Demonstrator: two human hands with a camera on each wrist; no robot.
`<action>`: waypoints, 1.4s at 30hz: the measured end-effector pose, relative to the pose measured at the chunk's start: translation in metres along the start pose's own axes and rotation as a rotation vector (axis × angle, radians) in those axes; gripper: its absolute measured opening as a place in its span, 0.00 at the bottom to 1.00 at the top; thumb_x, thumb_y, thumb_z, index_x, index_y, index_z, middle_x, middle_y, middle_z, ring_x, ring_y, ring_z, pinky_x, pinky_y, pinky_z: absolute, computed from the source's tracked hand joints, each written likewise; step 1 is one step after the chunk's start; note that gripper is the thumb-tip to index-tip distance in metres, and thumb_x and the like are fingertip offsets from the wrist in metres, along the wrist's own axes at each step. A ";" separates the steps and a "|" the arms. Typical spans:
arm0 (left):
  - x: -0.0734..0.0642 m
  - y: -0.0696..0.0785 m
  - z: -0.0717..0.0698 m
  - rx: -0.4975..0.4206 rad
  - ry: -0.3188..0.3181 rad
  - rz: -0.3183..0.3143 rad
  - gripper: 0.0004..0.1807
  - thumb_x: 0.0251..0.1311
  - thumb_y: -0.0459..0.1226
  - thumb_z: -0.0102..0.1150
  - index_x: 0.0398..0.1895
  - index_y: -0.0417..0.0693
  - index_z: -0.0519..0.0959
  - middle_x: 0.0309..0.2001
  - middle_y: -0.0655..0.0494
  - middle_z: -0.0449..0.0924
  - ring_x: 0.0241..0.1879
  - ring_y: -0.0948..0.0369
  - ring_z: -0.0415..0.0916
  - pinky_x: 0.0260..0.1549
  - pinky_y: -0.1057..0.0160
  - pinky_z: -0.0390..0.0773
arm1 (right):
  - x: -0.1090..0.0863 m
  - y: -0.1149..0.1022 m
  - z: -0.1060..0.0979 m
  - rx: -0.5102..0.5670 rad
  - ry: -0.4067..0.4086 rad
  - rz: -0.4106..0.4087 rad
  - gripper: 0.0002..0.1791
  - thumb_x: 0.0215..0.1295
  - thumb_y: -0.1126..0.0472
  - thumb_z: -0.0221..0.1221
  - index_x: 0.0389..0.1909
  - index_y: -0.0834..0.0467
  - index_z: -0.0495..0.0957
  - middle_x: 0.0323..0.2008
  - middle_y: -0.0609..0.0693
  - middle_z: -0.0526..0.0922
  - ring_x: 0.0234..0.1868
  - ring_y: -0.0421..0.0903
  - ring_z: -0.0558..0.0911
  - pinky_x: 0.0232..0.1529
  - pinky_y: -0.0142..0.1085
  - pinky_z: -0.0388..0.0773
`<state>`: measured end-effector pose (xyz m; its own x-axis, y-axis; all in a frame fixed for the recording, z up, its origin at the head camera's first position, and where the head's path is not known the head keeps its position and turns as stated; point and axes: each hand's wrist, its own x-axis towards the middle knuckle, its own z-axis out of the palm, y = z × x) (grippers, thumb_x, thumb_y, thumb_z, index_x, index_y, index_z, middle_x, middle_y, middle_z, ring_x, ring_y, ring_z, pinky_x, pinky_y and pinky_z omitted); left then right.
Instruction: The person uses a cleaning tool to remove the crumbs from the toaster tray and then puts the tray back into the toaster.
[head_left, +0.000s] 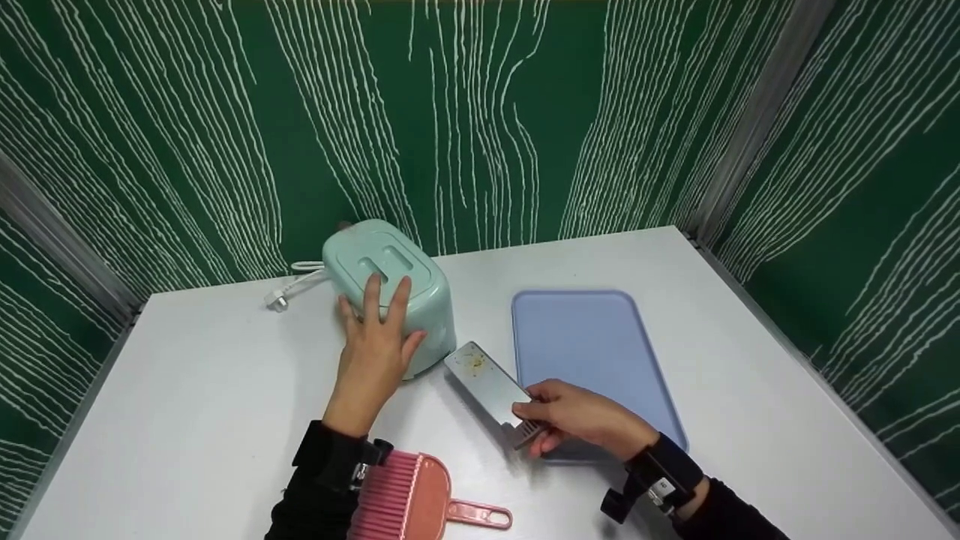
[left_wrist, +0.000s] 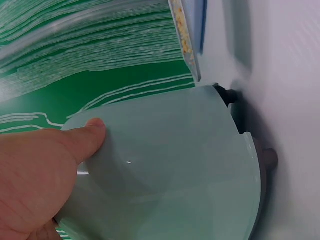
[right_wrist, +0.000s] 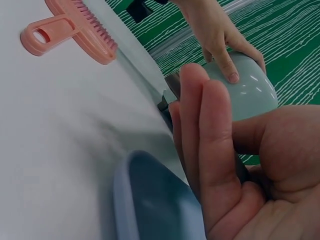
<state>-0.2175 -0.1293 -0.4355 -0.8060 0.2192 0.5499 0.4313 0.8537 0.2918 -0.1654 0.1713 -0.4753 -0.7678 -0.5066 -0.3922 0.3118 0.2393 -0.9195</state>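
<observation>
A mint-green toaster (head_left: 435, 322) with its lid on stands toward the back left of the white table. My left hand (head_left: 369, 356) rests on it, the fingers spread straight over the lid and the thumb against the near end. Beside that end, my right hand (head_left: 581, 414) pinches a flat metal crumb tray (head_left: 487, 382) by its slotted end, thumb on top. Yellowish crumbs lie toward the crumb tray's far end; the left wrist view also shows crumbs along the crumb tray (left_wrist: 184, 37). Fingers hide most of it in the right wrist view.
A blue serving tray (head_left: 577, 330) lies on the right, partly under my right hand. Near the front is a pink hand brush (head_left: 429, 495) with a looped handle. The toaster's white plug (head_left: 277, 301) lies at the left. Green walls with white lines stand behind.
</observation>
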 end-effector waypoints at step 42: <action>0.001 0.032 -0.026 -0.152 0.130 0.013 0.36 0.67 0.41 0.74 0.76 0.52 0.71 0.74 0.32 0.64 0.73 0.33 0.68 0.65 0.27 0.75 | -0.007 -0.016 -0.014 0.123 0.018 -0.134 0.11 0.84 0.58 0.54 0.50 0.63 0.70 0.33 0.49 0.88 0.24 0.35 0.87 0.27 0.25 0.84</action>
<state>-0.1934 -0.1137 -0.4055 -0.7450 0.1586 0.6480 0.5054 0.7681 0.3931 -0.1730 0.1830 -0.4574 -0.8166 -0.5118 -0.2667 0.2714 0.0673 -0.9601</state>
